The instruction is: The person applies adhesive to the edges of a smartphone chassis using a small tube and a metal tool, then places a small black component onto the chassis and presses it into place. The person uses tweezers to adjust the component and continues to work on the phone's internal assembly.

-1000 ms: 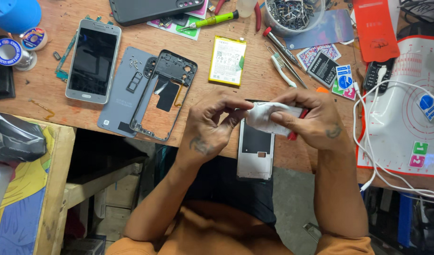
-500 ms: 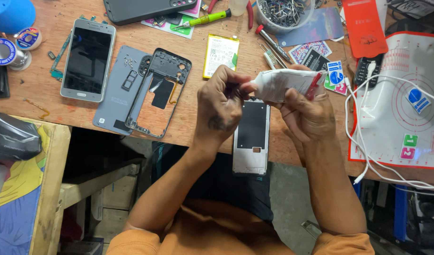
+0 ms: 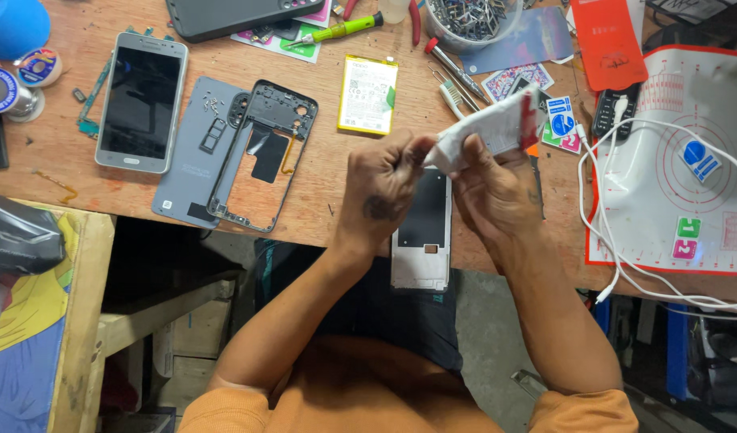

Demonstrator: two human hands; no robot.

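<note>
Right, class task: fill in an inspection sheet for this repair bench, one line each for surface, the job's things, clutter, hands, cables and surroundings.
Surface: worn wooden bench, with a white mat at the right.
Job's things: white tube held above a phone frame that overhangs the bench edge.
Clutter: grey phone, back cover, open middle frame, yellow-edged battery, green screwdriver, bowl of screws, stickers.
Hands: left hand pinches the tube's tip; right hand has its grip round the tube's body.
Cables: white cable loops over the mat and off the bench edge.
Surroundings: side table at the left; floor below.
</note>
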